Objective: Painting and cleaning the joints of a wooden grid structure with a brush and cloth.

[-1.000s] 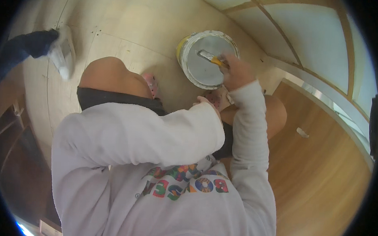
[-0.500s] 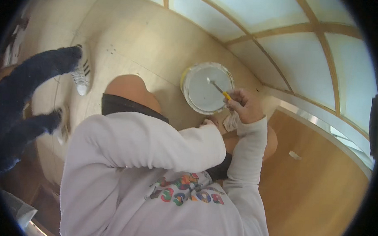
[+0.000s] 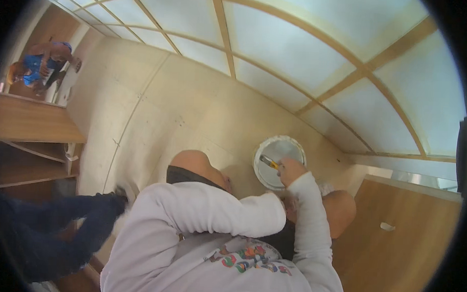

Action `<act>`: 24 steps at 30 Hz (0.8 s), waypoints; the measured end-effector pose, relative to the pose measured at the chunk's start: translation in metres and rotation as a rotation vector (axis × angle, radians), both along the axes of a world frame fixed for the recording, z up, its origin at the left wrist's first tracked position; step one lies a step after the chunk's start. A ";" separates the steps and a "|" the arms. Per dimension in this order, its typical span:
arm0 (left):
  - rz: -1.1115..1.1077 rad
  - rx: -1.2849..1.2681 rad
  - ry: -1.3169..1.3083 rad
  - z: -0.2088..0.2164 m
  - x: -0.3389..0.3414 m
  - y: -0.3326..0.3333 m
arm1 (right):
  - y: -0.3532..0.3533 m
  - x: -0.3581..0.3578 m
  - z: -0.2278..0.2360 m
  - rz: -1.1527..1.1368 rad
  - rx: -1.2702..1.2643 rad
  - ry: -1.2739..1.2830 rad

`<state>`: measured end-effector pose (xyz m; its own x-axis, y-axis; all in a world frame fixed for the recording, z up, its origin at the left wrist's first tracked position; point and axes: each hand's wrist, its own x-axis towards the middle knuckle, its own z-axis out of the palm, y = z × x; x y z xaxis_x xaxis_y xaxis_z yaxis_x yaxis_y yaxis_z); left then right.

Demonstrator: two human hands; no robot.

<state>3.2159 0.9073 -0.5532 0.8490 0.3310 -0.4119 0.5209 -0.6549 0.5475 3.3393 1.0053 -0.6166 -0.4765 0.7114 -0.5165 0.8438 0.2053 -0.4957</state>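
Note:
My right hand (image 3: 293, 172) is closed around a yellow-handled tool with a flat grey head (image 3: 268, 161). I cannot tell whether it is a putty knife or a brush. The tool's head is over a round white bucket (image 3: 257, 172) with a smeared rim and pale grey-white contents. My left arm lies across my lap, and its white sleeve (image 3: 241, 213) reaches towards my right knee. The left hand is mostly hidden past the cuff, so its fingers cannot be made out. A crumpled white rag or paper (image 3: 325, 188) is beside my right forearm.
Framed whitish panels (image 3: 294, 40) rise beyond the pale floor (image 3: 152, 117). To my right is a brown wooden board (image 3: 395, 234) bearing a small white scrap (image 3: 387, 226). Someone in jeans (image 3: 45, 232) is at left. Another person in blue (image 3: 38, 67) crouches farther off, beyond wooden shelving (image 3: 34, 118).
The view has swung, bringing the far person and shelving into sight. The tool has turned so its flat head shows broader, and my right hand is closer over the bucket.

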 end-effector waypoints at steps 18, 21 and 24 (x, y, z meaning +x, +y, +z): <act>0.187 0.004 0.038 0.001 -0.001 0.003 | 0.004 0.036 0.018 -0.416 -0.019 0.784; 0.119 0.038 -0.040 0.010 -0.004 0.010 | 0.009 0.018 0.047 -0.432 -0.062 0.971; 0.261 -0.061 -0.011 0.023 -0.010 0.020 | 0.025 -0.010 0.094 -0.437 0.063 0.997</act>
<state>3.2064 0.9272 -0.5298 0.7430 0.5138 -0.4288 0.6613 -0.4649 0.5887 3.3296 1.0303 -0.5222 -0.3605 0.9327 0.0050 0.0746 0.0342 -0.9966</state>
